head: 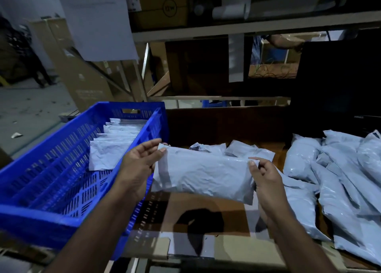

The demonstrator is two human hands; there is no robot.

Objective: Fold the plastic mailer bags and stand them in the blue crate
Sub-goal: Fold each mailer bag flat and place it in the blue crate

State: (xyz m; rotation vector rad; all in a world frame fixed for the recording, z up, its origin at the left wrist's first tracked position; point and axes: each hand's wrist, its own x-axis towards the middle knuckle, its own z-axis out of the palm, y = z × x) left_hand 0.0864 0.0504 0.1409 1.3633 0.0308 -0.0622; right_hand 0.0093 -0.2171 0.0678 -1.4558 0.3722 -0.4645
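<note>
Both hands hold one folded mailer (203, 170) in the air above the tabletop (208, 207), just right of the crate (51, 169). Left hand (137, 165): fingers curled round the mailer's left end, thumb on the near face. Right hand (266, 176): thumb and fingertips pinch the upper right corner; the rest of that hand sits behind the plastic.

Crate: a row of folded mailers (115, 142) already stands at the far end, leaning one against the next; the near half shows bare slotted floor.

Pile of unfolded mailers (338, 180) lies on the tabletop to the right, a few more (237, 149) behind the held one.

Handling, as judged: thin grey film, light, limp, creased, likely slick. It probably won't hold a fold unaided, so grip both ends and keep the fold pressed flat. It should stand only if leaned on the row or a crate wall. Tear risk looks low; the main risk is the fold springing open on release.

Hard to make out:
- dim light, motion blur on crate rim and forearms
- whether the held mailer is folded once or twice
- count of mailers in the row
- right-hand pile cut off by the frame edge
- dark patch on the tabletop below the mailer: shadow or object, cannot tell.
</note>
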